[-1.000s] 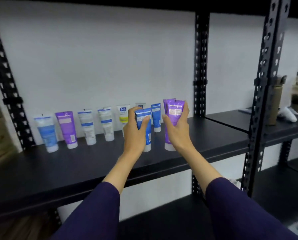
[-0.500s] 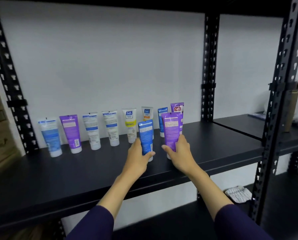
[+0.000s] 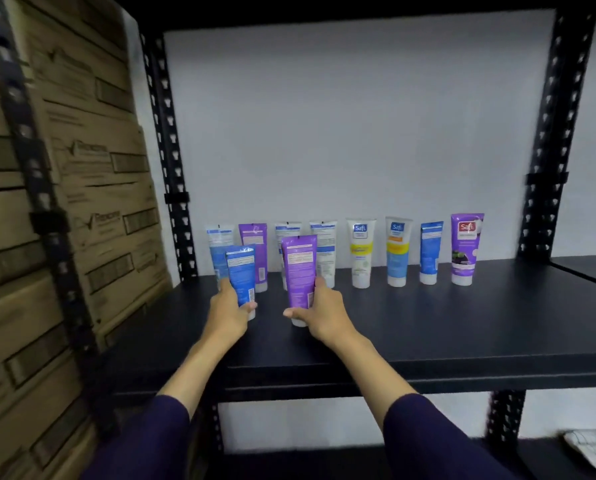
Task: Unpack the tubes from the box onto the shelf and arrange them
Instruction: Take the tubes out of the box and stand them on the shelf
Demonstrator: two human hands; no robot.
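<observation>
Left hand (image 3: 228, 311) grips blue tube (image 3: 241, 273), fingers curled round its lower half, upright at shelf's (image 3: 428, 327) 10 o'clock. Right hand (image 3: 319, 311) wraps purple tube (image 3: 299, 268) near its cap, upright beside. Back row of tubes (image 3: 361, 252) stands behind at 12 o'clock.

Just one view here, a head-worn wide-angle cam; it faces forward and slightly down at the black shelf (image 3: 428, 327) from close range, about arm's reach; edges bend from the lens; cardboard boxes (image 3: 82, 202) crowd its left side.
</observation>
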